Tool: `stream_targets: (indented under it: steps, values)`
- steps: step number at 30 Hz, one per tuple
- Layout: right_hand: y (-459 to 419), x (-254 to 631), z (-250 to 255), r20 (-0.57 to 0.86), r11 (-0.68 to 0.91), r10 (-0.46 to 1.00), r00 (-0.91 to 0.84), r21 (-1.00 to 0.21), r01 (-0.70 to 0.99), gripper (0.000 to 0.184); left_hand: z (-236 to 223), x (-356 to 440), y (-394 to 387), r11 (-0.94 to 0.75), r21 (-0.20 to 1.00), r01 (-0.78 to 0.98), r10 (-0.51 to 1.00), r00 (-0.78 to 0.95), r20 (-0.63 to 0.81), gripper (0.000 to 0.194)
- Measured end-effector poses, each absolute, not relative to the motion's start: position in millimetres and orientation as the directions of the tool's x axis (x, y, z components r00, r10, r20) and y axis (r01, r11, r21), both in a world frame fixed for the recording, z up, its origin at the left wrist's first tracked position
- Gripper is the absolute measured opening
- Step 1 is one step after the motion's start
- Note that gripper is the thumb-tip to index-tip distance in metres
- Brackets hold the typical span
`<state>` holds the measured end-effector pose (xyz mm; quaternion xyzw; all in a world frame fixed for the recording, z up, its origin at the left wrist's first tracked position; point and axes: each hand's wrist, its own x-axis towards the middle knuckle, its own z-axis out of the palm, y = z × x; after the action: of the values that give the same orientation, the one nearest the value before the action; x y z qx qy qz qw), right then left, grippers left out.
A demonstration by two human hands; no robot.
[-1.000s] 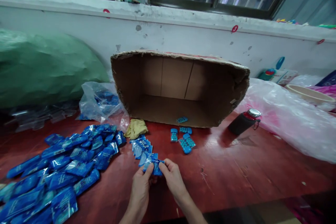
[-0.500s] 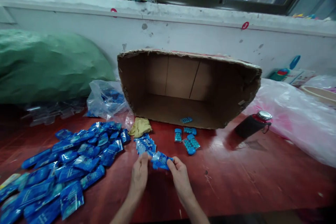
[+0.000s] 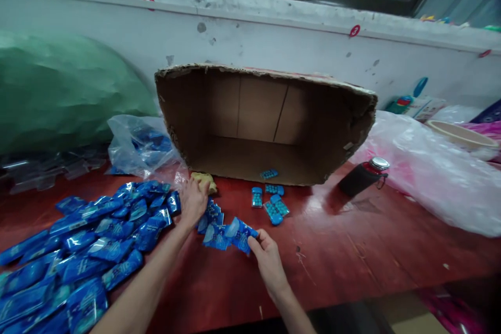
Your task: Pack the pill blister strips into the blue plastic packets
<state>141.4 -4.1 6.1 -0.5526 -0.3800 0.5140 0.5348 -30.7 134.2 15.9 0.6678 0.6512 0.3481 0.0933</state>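
Observation:
Between the thumb and fingers of my right hand (image 3: 268, 261) is the edge of a flat blue printed packet (image 3: 239, 234). Another flat blue packet (image 3: 216, 236) lies against its left side, and more flat packets (image 3: 211, 215) are spread behind that one. My left hand (image 3: 193, 201) reaches forward, fingers stretched out against a crumpled yellow cloth (image 3: 207, 181); it holds no packet. To the left is a large pile of filled blue packets (image 3: 109, 229). Several small clear boxes with blue caps and blue balls (image 3: 276, 209) lie right of the cloth.
A cardboard box (image 3: 266, 162) on its side faces me, with one small blue-capped box at its lip. A dark bottle (image 3: 364, 176) stands on the red table (image 3: 332, 261). Plastic bags (image 3: 422, 172) fill the right side; a green sack (image 3: 70, 94) bulges at left.
My left hand has left the packets and moved forward and left onto the yellow cloth. My right hand keeps its packet. The whole view has shifted slightly.

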Motion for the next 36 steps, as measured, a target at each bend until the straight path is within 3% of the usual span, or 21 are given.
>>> stream_targets:
  steps: [2, 4, 5, 7, 12, 15, 18, 20, 21, 24, 28, 36]
  values:
    - [-3.4, 143.2, 7.3, -0.156, -0.125, 0.969, 0.192, -0.979, -0.163, 0.016, 22.9, -24.6, 99.0, -0.121, 0.674, 0.729, 0.961, -0.086, 0.265, 0.039]
    - [-2.9, 143.1, 9.3, -0.148, -0.116, 0.973, 0.176, -0.977, -0.180, 0.016, 23.6, -14.0, 59.9, 0.098, 0.927, 0.362, 0.995, -0.013, -0.100, 0.045]
    - [-2.9, 142.0, 10.5, -0.147, -0.118, 0.977, 0.156, -0.976, -0.183, 0.016, 21.6, -7.6, 42.3, 0.242, 0.945, 0.220, 0.959, 0.092, -0.267, 0.049]
    - [-3.8, 137.5, 12.3, -0.157, -0.136, 0.982, 0.106, -0.974, -0.184, 0.017, 15.0, 4.9, 16.4, 0.385, 0.922, 0.043, 0.914, 0.123, -0.387, 0.047]
    - [-12.0, 124.5, 10.5, -0.158, -0.156, 0.987, -0.001, -0.976, -0.153, 0.016, -0.8, 12.0, 2.7, 0.439, 0.873, -0.215, 0.890, -0.030, -0.455, 0.037]
    - [-10.4, 128.5, 12.6, -0.111, -0.114, 0.984, -0.140, -0.993, -0.011, 0.016, -3.8, 4.2, 4.3, 0.440, 0.860, -0.258, 0.886, -0.031, -0.462, 0.036]
    - [12.6, 145.2, 23.5, -0.010, 0.020, 0.997, -0.073, -0.917, 0.399, 0.016, -0.2, -1.0, 2.3, 0.475, 0.833, -0.283, 0.865, -0.023, -0.501, 0.038]
    - [40.9, 158.4, 31.2, 0.035, -0.066, 0.992, 0.119, -0.657, 0.751, 0.020, 4.7, -2.2, -0.5, 0.522, 0.793, -0.312, 0.837, 0.011, -0.547, 0.040]
    - [57.1, 164.0, 33.3, 0.024, -0.124, 0.984, 0.175, -0.606, 0.786, 0.028, 7.3, -2.5, -2.1, 0.544, 0.771, -0.331, 0.824, 0.039, -0.565, 0.040]
    - [101.9, 173.0, 31.0, -0.026, -0.191, 0.977, 0.213, -0.559, 0.807, 0.040, 12.9, -3.7, -6.8, 0.579, 0.721, -0.381, 0.806, 0.134, -0.577, 0.037]
    - [130.0, 173.2, 21.6, -0.096, -0.201, 0.979, 0.178, -0.567, 0.799, 0.029, 14.6, -6.5, -11.1, 0.611, 0.674, -0.416, 0.782, 0.180, -0.597, 0.033]
    - [93.1, 194.4, 5.3, -0.089, -0.093, 0.995, 0.036, -0.790, 0.606, 0.036, 11.2, -6.2, -10.8, 0.634, 0.593, -0.497, 0.735, 0.147, -0.662, 0.021]
